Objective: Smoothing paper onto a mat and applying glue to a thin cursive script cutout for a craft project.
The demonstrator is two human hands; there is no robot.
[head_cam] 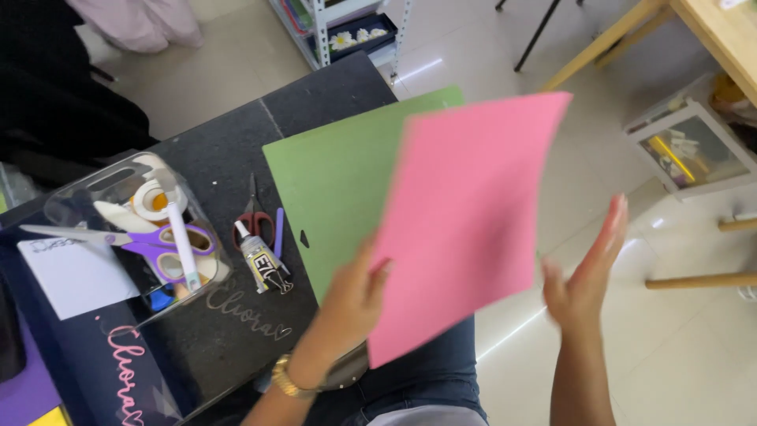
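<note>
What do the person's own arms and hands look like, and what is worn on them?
Both forearms are bare, with no sleeves in view. The left hand has a gold-coloured metal band, a watch or a bracelet, around the wrist. The right hand shows no ring, glove or band in this view. The picture is slightly blurred, so small details such as nail polish cannot be told.

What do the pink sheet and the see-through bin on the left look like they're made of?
The pink sheet, pinched by the left hand, looks like matte craft paper or thin foam: flat, unglossy, holding its shape. The bin looks like clear hard plastic: glossy highlights, and the scissors show through its wall.
</note>
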